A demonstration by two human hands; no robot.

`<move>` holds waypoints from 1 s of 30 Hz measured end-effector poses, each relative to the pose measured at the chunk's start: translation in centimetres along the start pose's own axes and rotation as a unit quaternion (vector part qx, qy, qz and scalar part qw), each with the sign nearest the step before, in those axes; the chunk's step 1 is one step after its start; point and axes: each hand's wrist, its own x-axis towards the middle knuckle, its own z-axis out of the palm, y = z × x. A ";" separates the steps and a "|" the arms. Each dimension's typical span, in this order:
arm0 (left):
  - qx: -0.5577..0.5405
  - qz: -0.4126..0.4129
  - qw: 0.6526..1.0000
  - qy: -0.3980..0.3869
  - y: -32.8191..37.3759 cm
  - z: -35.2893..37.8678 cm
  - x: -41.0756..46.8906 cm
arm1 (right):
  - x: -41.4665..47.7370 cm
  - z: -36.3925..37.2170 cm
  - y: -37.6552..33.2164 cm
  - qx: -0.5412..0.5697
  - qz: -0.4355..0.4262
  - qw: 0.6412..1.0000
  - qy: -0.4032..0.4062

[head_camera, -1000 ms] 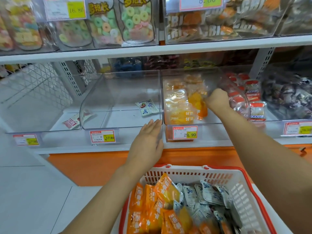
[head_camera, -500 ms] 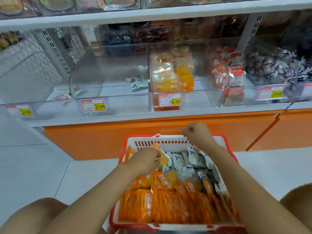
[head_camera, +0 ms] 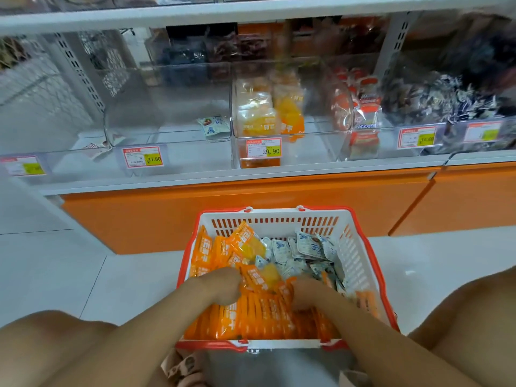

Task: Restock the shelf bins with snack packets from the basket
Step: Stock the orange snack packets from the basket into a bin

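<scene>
1. Both hands have come down from the shelf into the basket (head_camera: 279,215); a second ago the right hand was reaching into the middle bin and the left hand was raised flat in front of the shelf edge.
2. Now the left hand (head_camera: 220,286) lies knuckles-up on the row of orange packets (head_camera: 251,317) at the near side of the basket. Its fingers are curled down and hidden among them, so I cannot tell whether it holds any.
3. Just beside it, the right hand (head_camera: 307,293) digs into the same row with its fingertips buried. Whether it grasps a packet cannot be told either.
4. White-and-blue packets (head_camera: 307,252) fill the far right part of the basket, behind the right hand.
5. On the white floor (head_camera: 83,275) the basket stands before the orange base panel (head_camera: 195,213), between the person's bare knees.
6. Above, the middle bin (head_camera: 237,107) holds orange packets behind a price tag (head_camera: 264,148) reading 29.90.
7. To its left, a clear bin (head_camera: 167,113) contains one white packet (head_camera: 213,125); its tag (head_camera: 142,157) reads 17.80.
8. Right of the middle bin sit red-topped packets (head_camera: 363,107) and then dark wrapped sweets (head_camera: 435,99).
</scene>
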 end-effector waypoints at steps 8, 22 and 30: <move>-0.101 -0.031 0.994 0.040 0.2 -2.6 -0.4 | -0.9 -1.3 -2.7 -0.017 0.047 0.980 0.191; -0.769 0.048 0.622 0.140 0.0 -9.6 -2.2 | -6.3 -12.0 -2.9 0.214 -0.358 0.761 0.497; -0.600 0.173 0.718 0.309 1.0 -13.1 -4.5 | -8.2 -16.0 -1.4 0.620 -0.219 0.672 0.341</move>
